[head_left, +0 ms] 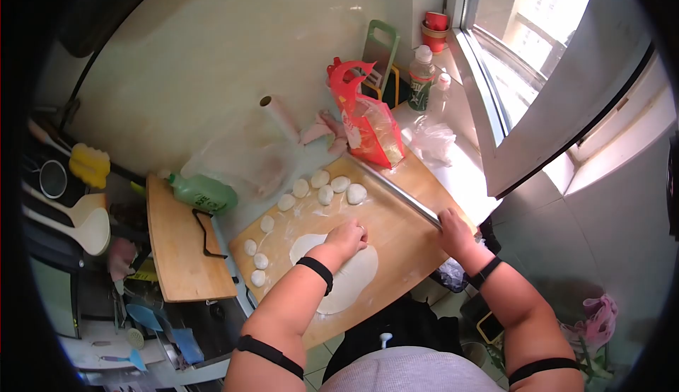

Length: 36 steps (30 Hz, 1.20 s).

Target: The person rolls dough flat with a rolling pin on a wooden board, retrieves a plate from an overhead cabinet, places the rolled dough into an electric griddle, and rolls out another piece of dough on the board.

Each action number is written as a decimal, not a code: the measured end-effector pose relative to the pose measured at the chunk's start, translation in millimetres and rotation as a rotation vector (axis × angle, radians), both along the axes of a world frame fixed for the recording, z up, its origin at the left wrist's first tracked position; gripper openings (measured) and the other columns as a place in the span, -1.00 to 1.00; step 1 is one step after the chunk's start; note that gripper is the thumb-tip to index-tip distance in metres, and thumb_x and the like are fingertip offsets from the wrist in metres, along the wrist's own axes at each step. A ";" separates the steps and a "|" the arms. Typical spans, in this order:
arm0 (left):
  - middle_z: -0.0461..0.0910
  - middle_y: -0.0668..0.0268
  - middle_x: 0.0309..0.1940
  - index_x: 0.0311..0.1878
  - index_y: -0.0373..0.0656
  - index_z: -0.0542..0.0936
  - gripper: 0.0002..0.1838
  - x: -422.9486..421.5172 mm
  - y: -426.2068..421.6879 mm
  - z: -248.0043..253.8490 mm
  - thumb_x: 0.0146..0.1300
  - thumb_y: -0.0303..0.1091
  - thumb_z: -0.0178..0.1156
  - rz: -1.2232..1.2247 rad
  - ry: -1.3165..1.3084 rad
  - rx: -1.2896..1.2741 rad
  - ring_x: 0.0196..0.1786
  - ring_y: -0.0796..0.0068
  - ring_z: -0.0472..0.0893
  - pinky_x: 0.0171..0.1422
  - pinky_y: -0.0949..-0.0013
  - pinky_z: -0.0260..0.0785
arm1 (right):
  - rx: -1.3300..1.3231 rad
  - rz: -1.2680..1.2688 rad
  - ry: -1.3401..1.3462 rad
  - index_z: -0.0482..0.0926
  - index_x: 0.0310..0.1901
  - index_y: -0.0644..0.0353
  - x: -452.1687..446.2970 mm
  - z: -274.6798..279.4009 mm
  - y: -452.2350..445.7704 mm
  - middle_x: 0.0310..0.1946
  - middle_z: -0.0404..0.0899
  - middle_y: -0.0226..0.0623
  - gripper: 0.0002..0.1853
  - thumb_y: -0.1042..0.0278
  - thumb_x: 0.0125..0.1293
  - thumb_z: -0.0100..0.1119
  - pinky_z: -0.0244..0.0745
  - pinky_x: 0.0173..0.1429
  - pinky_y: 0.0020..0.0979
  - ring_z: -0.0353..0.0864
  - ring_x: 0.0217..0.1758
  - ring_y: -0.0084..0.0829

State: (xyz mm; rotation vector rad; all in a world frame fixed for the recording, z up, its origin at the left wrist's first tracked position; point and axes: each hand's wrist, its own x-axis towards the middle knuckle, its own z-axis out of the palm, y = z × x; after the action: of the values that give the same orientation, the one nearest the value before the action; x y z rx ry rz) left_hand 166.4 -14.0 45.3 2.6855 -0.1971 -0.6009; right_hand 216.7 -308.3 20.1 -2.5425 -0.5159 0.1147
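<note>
Head view (only one): right hand (456,234) is wrapped round the near end of a long metal rod (399,192), prob. gripped there b/c the end's closest to that arm; the rod lies along the board's (407,250) right side, well off the dough sheet (353,284), so the dough's left uncovered on that side. Sheet's flat on the board, mid-to-near part, right in front of the person, prob. for easy reach w/ both arms. Left hand (346,240) is over the sheet's far part, fingers curled in; can't tell if they pinch dough or just rest on it. Dough balls (300,188) sit apart in a loose arc along the far & left edges, prob. to keep the middle free & stop 'em sticking; white dusting on the wood likely helps w/ that too. Red bag (382,132) stands upright at the board's far corner, mouth up, prob. handy & spill-safe. Board's on the tabletop (460,180), below the open window (509,74).
</note>
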 end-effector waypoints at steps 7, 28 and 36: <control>0.57 0.12 -0.26 -0.25 -0.14 0.53 -0.85 34.7 -23.7 -9.5 0.21 -0.29 0.22 -0.263 -0.023 -0.174 -0.11 0.06 0.58 -0.06 0.12 0.42 | 0.135 -0.121 -0.022 0.36 -0.28 0.22 -90.4 24.0 -106.6 -0.34 0.36 -0.07 -0.70 0.57 -0.10 0.17 0.43 -0.23 -0.15 0.45 -0.31 0.01; 0.46 0.08 0.14 0.11 -0.10 0.50 -0.63 90.2 -21.4 -44.2 0.22 -0.33 0.21 0.291 -0.548 0.094 0.21 0.05 0.44 0.25 0.15 0.34 | 0.243 -0.075 0.000 0.37 -0.28 0.23 -132.4 17.2 -121.8 -0.38 0.39 -0.07 -0.70 0.59 -0.11 0.16 0.41 -0.33 -0.16 0.46 -0.38 -0.01; 0.47 0.17 0.11 0.04 -0.09 0.56 -0.67 -119.2 50.3 -42.9 0.18 -0.35 0.25 0.275 -0.520 -0.058 0.18 0.05 0.43 0.32 0.13 0.26 | 0.238 0.191 -0.065 0.39 -0.28 0.23 -92.6 22.3 -71.6 -0.43 0.40 -0.10 -0.71 0.61 -0.10 0.16 0.42 -0.36 -0.18 0.46 -0.43 -0.05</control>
State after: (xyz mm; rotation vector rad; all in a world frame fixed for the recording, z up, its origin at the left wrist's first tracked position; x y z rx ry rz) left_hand 47.2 36.2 2.4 2.6914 0.0206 0.1879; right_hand 124.0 -379.9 42.4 -2.2676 -0.7513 0.0365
